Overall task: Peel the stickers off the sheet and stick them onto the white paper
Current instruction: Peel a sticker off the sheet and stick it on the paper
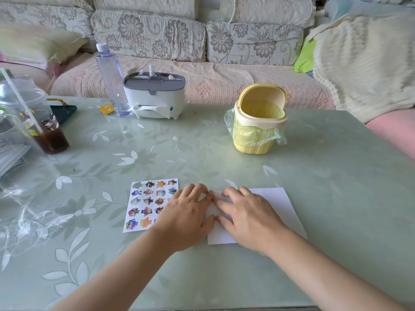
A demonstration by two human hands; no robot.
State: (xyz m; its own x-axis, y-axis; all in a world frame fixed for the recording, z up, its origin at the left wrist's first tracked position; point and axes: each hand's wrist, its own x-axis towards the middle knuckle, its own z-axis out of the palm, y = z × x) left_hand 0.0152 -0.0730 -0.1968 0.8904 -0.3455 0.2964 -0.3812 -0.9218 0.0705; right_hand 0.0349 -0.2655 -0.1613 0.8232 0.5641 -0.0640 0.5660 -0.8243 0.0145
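Pressing flat on the left part of the white rectangular paper sheet [278, 203], the person's right hand [247, 215] has its fingers straight and grips nothing. Left hand [187, 215] lies beside it, fingers relaxed, index tips touching, thumb at the paper's edge. It covers the right side of the colourful cartoon sticker sheet [146, 205], just left of the paper. Both sheets lie on the pale green floral table [202, 277]. Small yellow plastic bin [258, 122] stands farther back.
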